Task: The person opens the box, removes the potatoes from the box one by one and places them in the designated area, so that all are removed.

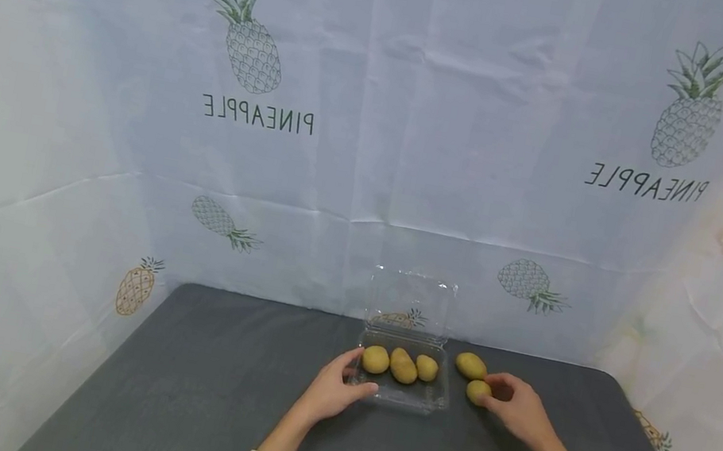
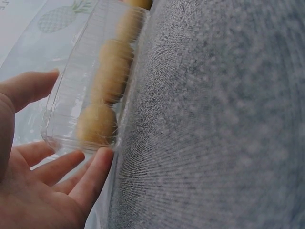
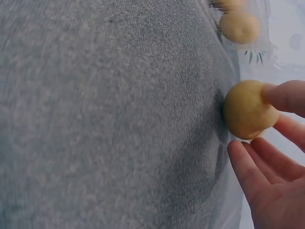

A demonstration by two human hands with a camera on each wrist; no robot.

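Right hand (image 1: 523,412) pinching a small round yellow potato (image 1: 479,393); left hand (image 1: 332,393) spread at a clear plastic hinged box (image 1: 402,399).
The right thumb and fingers meet that potato on the dark grey table (image 1: 232,380); an oval yellow potato (image 1: 471,366) lies just beyond them. The left fingers touch the box's end, thumb apart; three yellow potatoes (image 1: 404,366) sit inside, between both hands.
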